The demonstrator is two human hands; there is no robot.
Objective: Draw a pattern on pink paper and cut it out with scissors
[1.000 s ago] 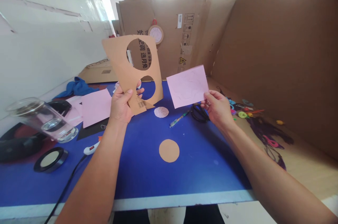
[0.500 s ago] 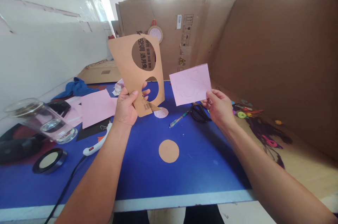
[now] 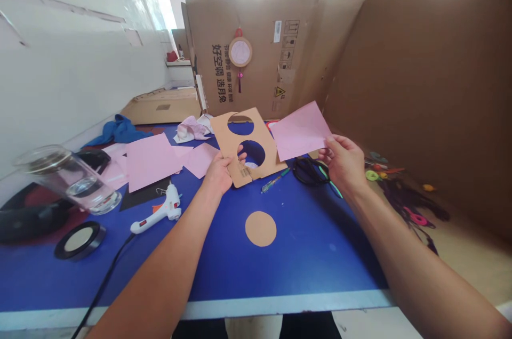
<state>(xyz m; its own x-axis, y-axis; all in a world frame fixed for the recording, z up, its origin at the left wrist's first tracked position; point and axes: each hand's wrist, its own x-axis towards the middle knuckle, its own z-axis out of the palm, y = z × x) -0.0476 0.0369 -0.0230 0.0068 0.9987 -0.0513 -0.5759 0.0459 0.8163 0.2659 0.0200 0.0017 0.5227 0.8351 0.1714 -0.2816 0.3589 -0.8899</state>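
Note:
My left hand grips a brown cardboard sheet with two round holes cut in it, tilted low over the far middle of the blue table. My right hand pinches a pink paper sheet by its right edge, held just right of the cardboard. A cut-out cardboard disc lies flat on the table nearer to me. A pen and black scissors lie under the held pieces.
At left stand a glass tumbler, a black tape roll, a white glue gun with its cable, pink sheets and a blue cloth. Cardboard walls close the back and right. Colourful small items lie at right.
My left hand has lowered the holed cardboard from upright down and away toward the table. The right hand with the pink paper has shifted slightly right and forward.

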